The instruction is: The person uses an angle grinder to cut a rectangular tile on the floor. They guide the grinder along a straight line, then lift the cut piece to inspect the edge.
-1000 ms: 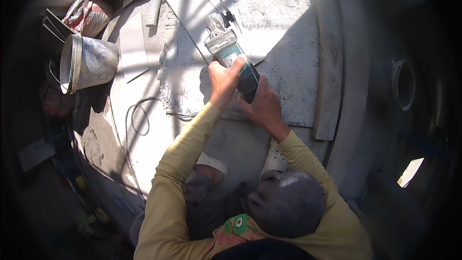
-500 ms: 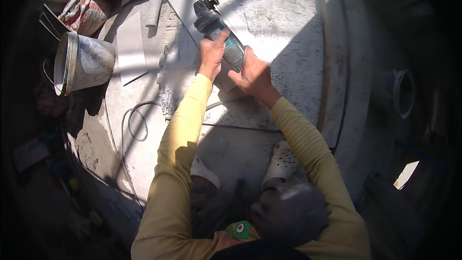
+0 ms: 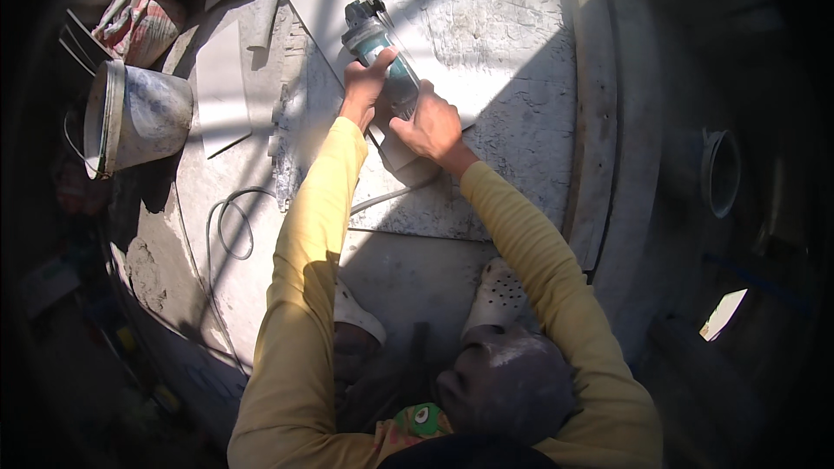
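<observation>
An angle grinder [image 3: 375,46] with a teal and dark body points away from me over a pale tile [image 3: 398,153] on a worn white board. My left hand [image 3: 365,85] is closed round the front part of its body, thumb on top. Farther back, my right hand [image 3: 432,128] grips the rear end. The disc sits on the right of the grinder head, seen nearly edge-on. Whether it touches the tile, I cannot tell. A grey cord [image 3: 395,196] runs over the board below my hands.
At the left a dirty white bucket [image 3: 155,113] lies tilted, near a narrow tile offcut [image 3: 221,87], a pale tube [image 3: 267,9] and a red-and-white sack [image 3: 142,24]. Wet mortar [image 3: 146,274] lies lower left. A plank [image 3: 593,104] borders the board; another bucket [image 3: 721,174] stands right.
The grinder has rolled slightly in my hands and shows more of its teal side and the disc's edge. The whole view has shifted a little. Both hands keep their hold.
</observation>
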{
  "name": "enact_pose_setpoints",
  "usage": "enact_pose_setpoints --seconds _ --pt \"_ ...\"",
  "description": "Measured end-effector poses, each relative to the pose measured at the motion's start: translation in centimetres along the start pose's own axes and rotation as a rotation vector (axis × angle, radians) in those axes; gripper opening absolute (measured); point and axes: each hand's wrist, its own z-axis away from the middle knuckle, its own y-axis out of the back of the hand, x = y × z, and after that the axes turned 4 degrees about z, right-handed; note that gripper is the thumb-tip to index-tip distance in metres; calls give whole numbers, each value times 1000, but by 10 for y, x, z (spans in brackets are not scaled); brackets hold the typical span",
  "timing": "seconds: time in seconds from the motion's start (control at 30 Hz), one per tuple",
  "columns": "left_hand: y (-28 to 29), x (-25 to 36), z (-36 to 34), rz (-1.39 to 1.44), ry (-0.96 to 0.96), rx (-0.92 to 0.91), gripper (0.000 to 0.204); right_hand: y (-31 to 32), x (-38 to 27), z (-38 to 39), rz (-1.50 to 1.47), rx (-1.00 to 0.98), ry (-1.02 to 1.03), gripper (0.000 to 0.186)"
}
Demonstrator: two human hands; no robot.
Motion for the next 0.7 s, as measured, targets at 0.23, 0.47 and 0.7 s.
enact_pose_setpoints --seconds 0.23,0.47,0.7 --pt "5 2 -2 -68 25 10 48 -5 -1 -2 34 -3 -23 66" --pt "5 -2 -7 -78 39 43 51 -5 -2 -4 45 -4 -35 64" --pt "8 -4 -13 -50 76 18 52 -1 -6 -5 59 -36 -55 66"
